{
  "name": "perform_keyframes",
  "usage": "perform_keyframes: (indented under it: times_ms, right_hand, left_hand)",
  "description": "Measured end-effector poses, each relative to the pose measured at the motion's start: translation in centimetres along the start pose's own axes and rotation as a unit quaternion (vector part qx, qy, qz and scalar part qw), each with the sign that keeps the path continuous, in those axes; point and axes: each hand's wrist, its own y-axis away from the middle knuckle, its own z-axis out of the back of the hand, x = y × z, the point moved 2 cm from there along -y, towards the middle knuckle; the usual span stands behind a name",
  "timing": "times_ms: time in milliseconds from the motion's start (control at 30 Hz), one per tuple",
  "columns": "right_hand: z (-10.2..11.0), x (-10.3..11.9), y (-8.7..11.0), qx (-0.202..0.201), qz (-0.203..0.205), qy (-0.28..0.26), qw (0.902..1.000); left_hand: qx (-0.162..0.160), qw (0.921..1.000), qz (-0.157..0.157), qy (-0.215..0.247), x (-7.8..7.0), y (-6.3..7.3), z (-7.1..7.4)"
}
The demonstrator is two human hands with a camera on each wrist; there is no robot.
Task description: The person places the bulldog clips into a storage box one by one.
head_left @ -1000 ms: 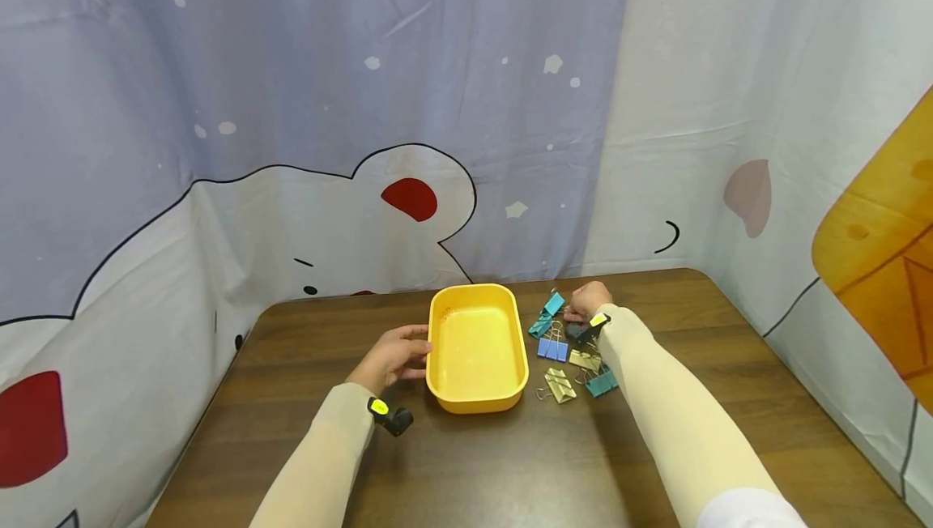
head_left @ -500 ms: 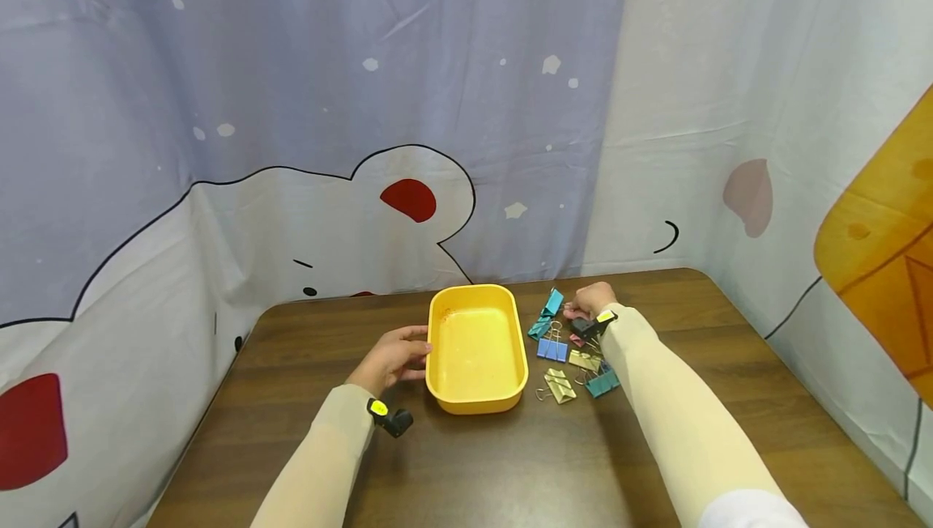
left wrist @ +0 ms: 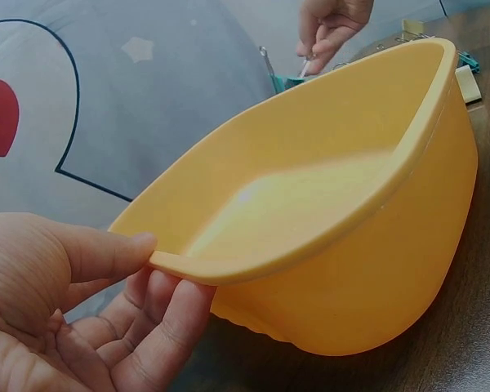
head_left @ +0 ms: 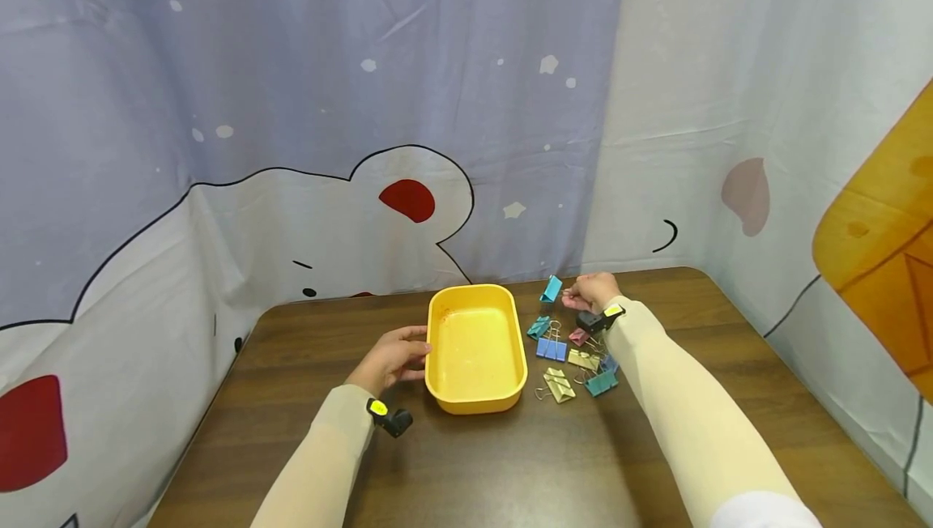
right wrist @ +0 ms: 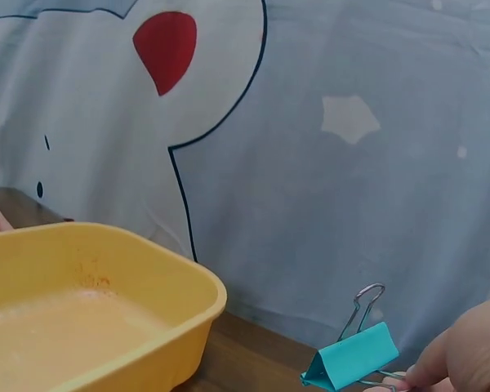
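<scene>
My left hand (head_left: 394, 356) pinches the left rim of a yellow plastic tub (head_left: 477, 406); the left wrist view shows the thumb (left wrist: 118, 257) on top of the rim and fingers beneath it. To the tub's right, near the table's back edge, my right hand (head_left: 592, 291) pinches a teal binder clip (right wrist: 359, 357) by one of its wire handles. That clip hangs above the table, its other handle pointing up. Below it lie a smaller teal clip (head_left: 538, 327), a blue clip (head_left: 551, 349) and a pink clip (head_left: 579, 337).
Nearer the front lie two pale yellow clips (head_left: 560, 385) and another teal clip (head_left: 602, 383), with a second blue one (head_left: 609, 364) touching its back. The brown wooden table (head_left: 466, 479) ends at a printed curtain (head_left: 510, 107) behind and on the right.
My right hand has lifted the teal binder clip off the pile and drawn back slightly. The pink clip and the second blue clip have come into sight. The left hand stays on the tub.
</scene>
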Motion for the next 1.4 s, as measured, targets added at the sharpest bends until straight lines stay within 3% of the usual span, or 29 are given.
perform_keyframes:
  times_ms: [533, 933, 1400]
  right_hand:
    - [-1.7, 2.0, 1.4, 0.047, 0.029, -0.008, 0.9984]
    - [-4.7, 2.9, 2.4, 0.073, 0.054, 0.024, 0.9956]
    - [-9.1, 2.0, 2.6, 0.083, 0.054, 0.054, 0.9936]
  left_hand:
    - [-0.004, 1.0, 0.003, -0.006, -0.1, 0.2, -0.2]
    - [-0.008, 0.9999, 0.007, -0.001, -0.1, 0.1, -0.1]
    - [-0.001, 1.0, 0.003, 0.0, 0.0, 0.1, -0.1]
